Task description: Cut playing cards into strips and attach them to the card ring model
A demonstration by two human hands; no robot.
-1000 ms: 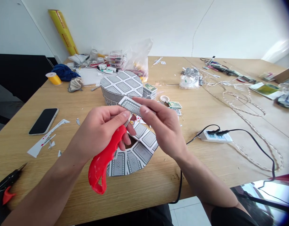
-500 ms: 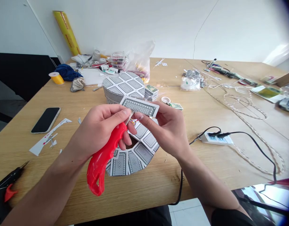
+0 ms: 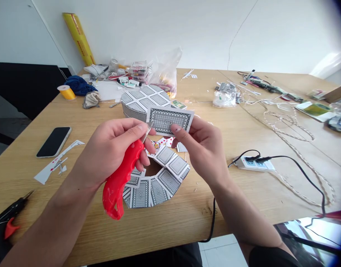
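at the far left a glue gun (image 3: 9, 218) lies on the wooden table (image 3: 242, 122), with a black phone (image 3: 54, 141) beyond it. our left hand (image 3: 112, 152) is clenched around red-handled scissors (image 3: 119, 181), handles hanging down toward us, blades pointing up and right at the card's lower left corner. below lies a ring of glued playing cards (image 3: 156, 178). behind stands a round box covered in cards (image 3: 144, 100); we cannot see inside it. our right hand (image 3: 204, 148) pinches a playing card (image 3: 170, 120), back facing us, long axis left to right. a power strip (image 3: 255, 165) sits to the right.
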